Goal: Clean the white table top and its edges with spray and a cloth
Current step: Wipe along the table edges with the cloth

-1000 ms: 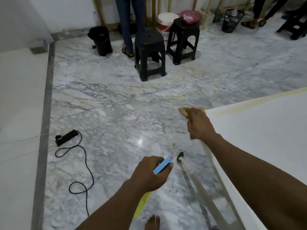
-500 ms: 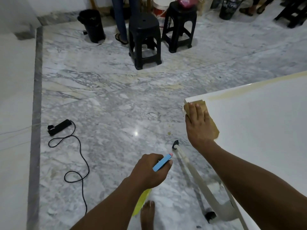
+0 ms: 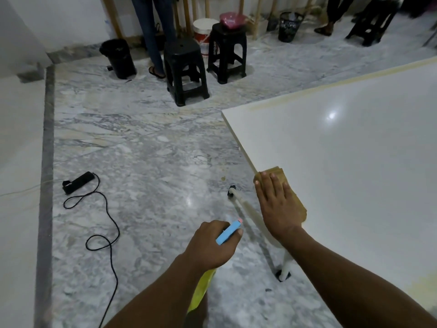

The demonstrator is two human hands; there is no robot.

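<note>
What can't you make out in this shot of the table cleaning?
All head view:
- Yellow-green spray bottle: the left hand hides its neck, its base leaves the bottom edge; label unreadable.
- Tan cleaning cloth: mostly under the flat right hand.
- White table top: cut off at the right edge.
- Red-banded white bucket: print blurred.

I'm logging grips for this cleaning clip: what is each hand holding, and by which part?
The left hand grips the spray bottle at its blue head, fingers around it. The right hand presses flat on the tan cloth at the table edge, not gripping it.
</note>
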